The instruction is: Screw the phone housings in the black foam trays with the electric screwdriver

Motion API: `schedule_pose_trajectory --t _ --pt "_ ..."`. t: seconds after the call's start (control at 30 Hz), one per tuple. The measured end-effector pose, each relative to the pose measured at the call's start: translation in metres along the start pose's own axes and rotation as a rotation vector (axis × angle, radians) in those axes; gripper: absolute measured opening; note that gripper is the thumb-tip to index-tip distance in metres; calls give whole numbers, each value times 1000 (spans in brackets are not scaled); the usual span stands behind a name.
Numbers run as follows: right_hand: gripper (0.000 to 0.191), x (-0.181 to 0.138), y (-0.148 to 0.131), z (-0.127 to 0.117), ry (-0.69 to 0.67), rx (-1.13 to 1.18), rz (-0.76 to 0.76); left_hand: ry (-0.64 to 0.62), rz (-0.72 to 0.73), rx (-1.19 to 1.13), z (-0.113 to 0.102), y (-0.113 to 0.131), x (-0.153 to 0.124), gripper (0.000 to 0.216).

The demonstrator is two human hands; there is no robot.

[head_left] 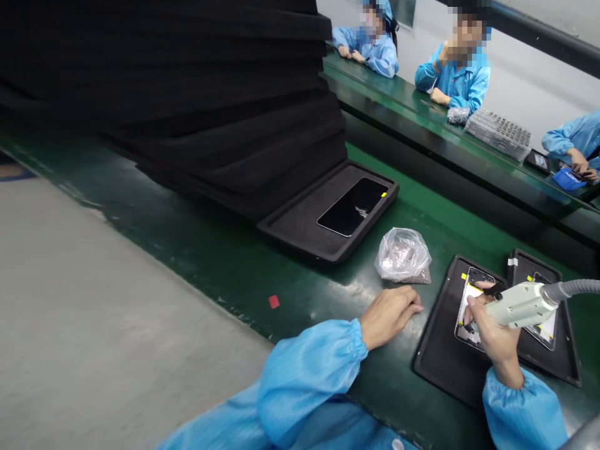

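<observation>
My right hand (pixel 495 334) is wrapped round a pale electric screwdriver (pixel 525 304) with a grey ribbed hose. Its tip is hidden by my fingers, above an opened phone (pixel 470 294) with yellow tabs. That phone lies in a black tray (pixel 438 350), partly covered by my hand. My left hand (pixel 389 315) lies on the green bench, fingers curled and pressed together; whatever they may hold cannot be made out. Just beyond it sits a clear plastic bag (pixel 403 255) of tiny parts that look like screws.
Another black tray (pixel 569 356) at right holds a second opened phone (pixel 547 334). Farther left, a tray (pixel 300 222) bears a dark-screened phone (pixel 351 209) beside black pleated cloth (pixel 210 81). A red square (pixel 274 302) lies on the bench. Co-workers in blue sit at the opposite bench (pixel 403 103).
</observation>
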State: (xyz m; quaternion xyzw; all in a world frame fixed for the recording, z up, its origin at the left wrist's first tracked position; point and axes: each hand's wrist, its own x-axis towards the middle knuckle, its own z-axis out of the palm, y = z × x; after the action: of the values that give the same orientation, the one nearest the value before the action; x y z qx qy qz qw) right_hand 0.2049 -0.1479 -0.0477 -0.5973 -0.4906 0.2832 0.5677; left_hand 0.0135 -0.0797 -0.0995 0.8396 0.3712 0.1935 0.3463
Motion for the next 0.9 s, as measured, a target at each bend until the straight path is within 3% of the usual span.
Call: schedule_pose_trajectory --t 0.2,0.4,0.6,0.77,0.9 --pt "22 0 4 6 15 -20 0 121 -19 -189 3 1 -5 16" --pt "39 2 8 5 -28 -99 4 213 -77 -303 2 7 -5 16" --pt "28 -2 11 3 -92 -120 33 335 -53 -369 -3 15 -7 22" --pt "29 -5 14 3 -102 -136 51 320 -38 -423 5 22 -11 18" --pt "35 -5 13 10 -2 -116 60 271 -22 -454 20 31 -10 16"
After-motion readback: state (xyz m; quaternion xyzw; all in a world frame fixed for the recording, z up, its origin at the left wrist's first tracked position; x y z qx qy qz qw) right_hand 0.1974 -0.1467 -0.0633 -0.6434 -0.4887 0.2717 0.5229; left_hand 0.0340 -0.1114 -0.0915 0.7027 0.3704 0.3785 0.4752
